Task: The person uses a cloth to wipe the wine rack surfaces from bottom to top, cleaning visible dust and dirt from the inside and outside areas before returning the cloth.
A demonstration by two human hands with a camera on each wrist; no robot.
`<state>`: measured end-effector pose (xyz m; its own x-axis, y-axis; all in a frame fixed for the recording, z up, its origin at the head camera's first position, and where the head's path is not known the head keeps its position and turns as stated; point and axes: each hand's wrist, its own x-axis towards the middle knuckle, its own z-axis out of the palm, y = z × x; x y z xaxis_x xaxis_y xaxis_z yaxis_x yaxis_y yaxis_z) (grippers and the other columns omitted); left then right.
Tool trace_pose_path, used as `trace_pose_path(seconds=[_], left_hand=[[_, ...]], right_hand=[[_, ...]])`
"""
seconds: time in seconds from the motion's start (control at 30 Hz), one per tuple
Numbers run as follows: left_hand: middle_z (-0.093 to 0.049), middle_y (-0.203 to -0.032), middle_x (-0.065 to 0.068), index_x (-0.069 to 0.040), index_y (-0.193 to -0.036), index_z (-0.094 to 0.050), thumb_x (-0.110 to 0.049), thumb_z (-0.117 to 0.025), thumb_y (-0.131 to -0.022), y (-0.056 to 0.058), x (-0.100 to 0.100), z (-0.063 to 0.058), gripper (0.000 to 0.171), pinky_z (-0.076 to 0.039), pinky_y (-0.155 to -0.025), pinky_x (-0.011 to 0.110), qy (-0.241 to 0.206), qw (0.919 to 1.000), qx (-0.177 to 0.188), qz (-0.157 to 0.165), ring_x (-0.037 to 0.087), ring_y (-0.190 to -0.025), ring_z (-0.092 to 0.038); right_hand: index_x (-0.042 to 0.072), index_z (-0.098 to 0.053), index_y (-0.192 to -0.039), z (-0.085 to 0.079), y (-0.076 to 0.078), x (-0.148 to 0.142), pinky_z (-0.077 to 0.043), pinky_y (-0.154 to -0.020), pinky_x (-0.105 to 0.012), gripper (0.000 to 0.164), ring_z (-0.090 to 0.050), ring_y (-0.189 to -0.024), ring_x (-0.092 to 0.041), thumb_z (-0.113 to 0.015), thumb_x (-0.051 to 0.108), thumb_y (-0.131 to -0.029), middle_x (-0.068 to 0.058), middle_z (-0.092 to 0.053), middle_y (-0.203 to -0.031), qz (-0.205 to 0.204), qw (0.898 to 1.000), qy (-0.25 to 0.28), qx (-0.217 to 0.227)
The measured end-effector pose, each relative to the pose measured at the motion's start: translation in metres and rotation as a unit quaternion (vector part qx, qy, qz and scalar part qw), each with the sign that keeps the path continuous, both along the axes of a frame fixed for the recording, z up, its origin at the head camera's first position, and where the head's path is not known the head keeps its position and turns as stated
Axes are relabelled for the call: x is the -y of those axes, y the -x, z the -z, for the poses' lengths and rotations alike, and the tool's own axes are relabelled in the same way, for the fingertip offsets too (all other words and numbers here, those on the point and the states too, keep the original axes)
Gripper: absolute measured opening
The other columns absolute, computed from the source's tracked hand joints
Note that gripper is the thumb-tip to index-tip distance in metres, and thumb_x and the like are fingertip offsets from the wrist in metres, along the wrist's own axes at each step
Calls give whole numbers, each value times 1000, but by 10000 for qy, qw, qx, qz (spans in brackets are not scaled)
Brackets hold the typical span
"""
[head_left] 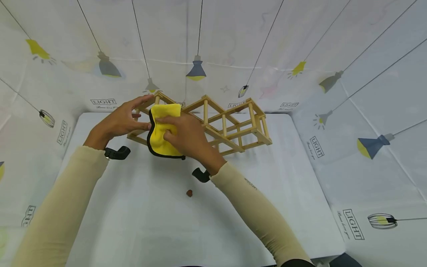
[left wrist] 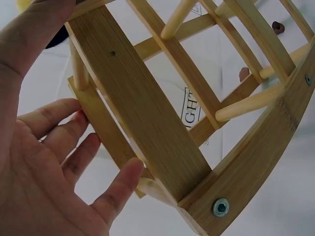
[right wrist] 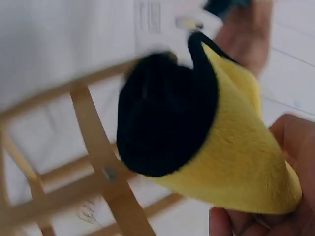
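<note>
A light wooden rack [head_left: 230, 142] of slats and round dowels stands at the back of the white table. My left hand [head_left: 120, 118] grips its left end; in the left wrist view, fingertips [left wrist: 133, 169] meet the edge of a wide slat [left wrist: 133, 98]. My right hand [head_left: 190, 135] pinches a yellow cloth [head_left: 165, 142] with black edging against the rack's left part, partly hiding it. In the right wrist view the cloth [right wrist: 236, 147] bulges out from the hand [right wrist: 300, 142], its dark side turned toward the rack [right wrist: 93, 128].
A small brown lump [head_left: 189, 193] lies on the white table [head_left: 160, 230] in front of the rack. Behind the table hangs a pale backdrop [head_left: 220, 44] printed with lamps. Black wrist devices [head_left: 117, 152] sit at both sleeves.
</note>
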<state>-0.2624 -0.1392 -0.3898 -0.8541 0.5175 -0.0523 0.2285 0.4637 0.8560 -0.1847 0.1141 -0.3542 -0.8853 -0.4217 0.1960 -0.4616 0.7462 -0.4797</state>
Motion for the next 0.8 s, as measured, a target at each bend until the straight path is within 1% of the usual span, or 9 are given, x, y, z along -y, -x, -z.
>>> trace_pose_path(seconds=[0.07, 0.13, 0.3, 0.33, 0.43, 0.5, 0.57, 0.73, 0.8], left_hand=[[-21, -179, 1, -23, -170, -28, -23, -89, -89, 0, -1, -1, 101, -33, -124, 68, -21, 10000, 18, 24, 36, -162, -26], [-22, -178, 2, -24, -170, -29, -23, -89, -89, 1, -3, -2, 101, -33, -124, 68, -32, 10000, 10, 47, 35, -162, -26], [-24, -177, 1, -26, -169, -30, -24, -88, -89, -1, -3, -2, 99, -33, -124, 67, -3, 10000, -38, 27, 36, -162, -27], [-25, -177, 1, -27, -169, -30, -24, -88, -89, -1, -3, -1, 99, -34, -124, 66, 13, 10000, -41, 23, 35, -162, -28], [-25, -177, -1, -26, -169, -30, -24, -89, -89, -1, -3, -2, 99, -33, -125, 66, -20, 10000, -46, 13, 34, -162, -27], [-25, -177, -2, -24, -169, -30, -23, -89, -89, 0, -3, -2, 99, -33, -125, 66, -50, 10000, -78, 28, 32, -162, -26], [-25, -177, -2, -24, -169, -31, -22, -88, -90, 0, -4, -2, 98, -33, -125, 67, -83, 9999, -75, 24, 32, -162, -26], [-23, -178, 0, -27, -169, -29, -25, -89, -89, -2, -3, -3, 100, -33, -123, 70, 11, 10000, 9, -22, 42, -160, -30], [-21, -178, 0, -27, -169, -29, -25, -89, -89, -3, -2, -3, 101, -34, -123, 70, 64, 10000, 25, -37, 45, -159, -30]], right_hand=[[25, -75, -136, 9, 0, 3, -50, -74, -28, 41, -61, -90, -17, -65, 17, -97, -5, -78, -119, 34, 9999, -98, 52], [23, -77, -132, 13, -2, 1, -52, -73, -28, 38, -62, -91, -17, -65, 17, -97, -5, -77, -119, 190, 9992, -349, 87], [21, -81, -120, 12, -9, -6, -55, -70, -29, 28, -63, -88, -14, -70, 20, -95, 0, -76, -111, 473, 9922, -1154, 30], [21, -81, -121, 11, -11, -6, -54, -68, -28, 29, -63, -86, -14, -70, 20, -95, 0, -77, -111, 494, 9924, -1122, -76], [22, -78, -130, 12, -15, -1, -52, -63, -27, 36, -63, -83, -16, -68, 17, -96, -5, -77, -118, 424, 9963, -501, -553], [23, -74, -137, 14, -17, 3, -52, -62, -26, 41, -64, -82, -18, -67, 17, -98, -9, -76, -122, 321, 9969, -165, -694], [23, -71, -141, 15, -17, 6, -53, -63, -27, 43, -65, -84, -18, -66, 17, -99, -10, -75, -125, 292, 9981, -92, -543], [26, -73, -138, 18, -24, -4, -54, -70, -31, 40, -66, -91, -17, -68, 23, -99, -3, -76, -121, 850, 9925, -851, 202], [26, -73, -139, 21, -31, -11, -54, -67, -31, 42, -64, -86, -18, -68, 22, -98, -3, -78, -116, 1099, 9912, -733, 87]])
